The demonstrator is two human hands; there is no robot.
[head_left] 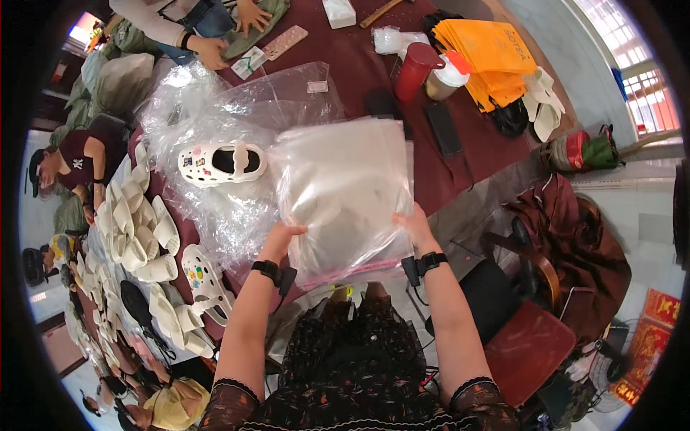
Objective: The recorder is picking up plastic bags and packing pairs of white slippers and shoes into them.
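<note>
A stack of clear plastic bags [345,183] lies at the table's near edge, with a pink strip along its near side. My left hand [279,241] grips its left edge, thumb on top and the other fingers hidden underneath. At the opposite edge, my right hand [413,224] is closed on the same stack in a similar way. Left of the bags, a white clog [195,167] with colourful charms rests on loose crinkled clear plastic [215,208]. A second white clog [200,267] with charms is nearer me, beyond my left wrist.
Cream slippers [129,223] crowd the left. A red bottle [413,75], a lidded cup [447,77], a black phone-like slab [443,129] and orange bags [485,54] stand or lie far right. Another person's hands [208,50] work at the far edge. A chair [528,352] is right of me.
</note>
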